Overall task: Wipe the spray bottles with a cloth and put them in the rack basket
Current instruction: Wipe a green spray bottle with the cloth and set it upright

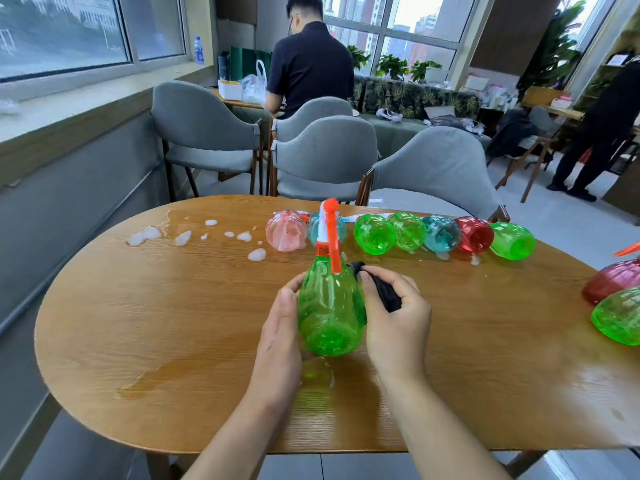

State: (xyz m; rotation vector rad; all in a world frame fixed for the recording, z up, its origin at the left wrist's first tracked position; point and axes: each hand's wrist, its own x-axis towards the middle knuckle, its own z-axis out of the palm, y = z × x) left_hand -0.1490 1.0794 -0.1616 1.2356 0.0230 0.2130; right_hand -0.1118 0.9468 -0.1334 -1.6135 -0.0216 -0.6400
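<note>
A green spray bottle (329, 306) with an orange and white trigger head is held just above the wooden table (173, 323). My left hand (278, 327) grips its left side. My right hand (394, 317) holds a black cloth (386, 294) against the bottle's right side. Several more bottles lie on their sides in a row at the table's far edge, from a pink one (285, 230) to a green one (512, 240). A red bottle (609, 284) and a green bottle (620, 318) lie at the right edge. No rack basket is in view.
White foam patches (143, 235) and a wet film (166, 372) lie on the tabletop. Grey chairs (322, 157) stand behind the table. A person in black (308, 64) sits with their back to me, and another stands at far right.
</note>
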